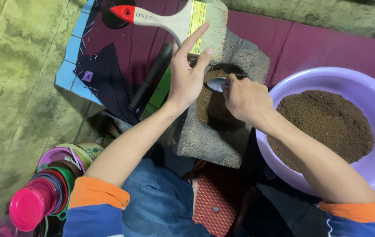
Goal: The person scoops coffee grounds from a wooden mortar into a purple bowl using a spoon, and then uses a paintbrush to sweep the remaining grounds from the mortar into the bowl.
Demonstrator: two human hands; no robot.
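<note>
Two bare hands over a rough grey stone mould block with a round cavity packed with brown powder.

Right hand: fingers closed round the handle of a small silver metal spoon; spoon bowl sits at the cavity's upper rim, touching the powder. Firm pinch, nothing else held.

Left hand: open, fingers spread and extended, holding nothing. Palm edge rests on the block's left rim beside the cavity; index finger lies across the wide wood-handled paintbrush with red tip and pale bristles, which lies across the block's top edge.

Large lilac plastic basin, about half full of the same brown powder, just right of the block, touching or nearly so; right forearm crosses its rim.

Block sits on a maroon cloth. Left of it: a black rod-like tool and a green strip, side by side on dark patterned fabric with a light-blue border.

Lower left, on the stained concrete floor: stack of nested coloured plastic cups, pink outermost.

Person wears blue sleeves with orange cuffs, and jeans.
</note>
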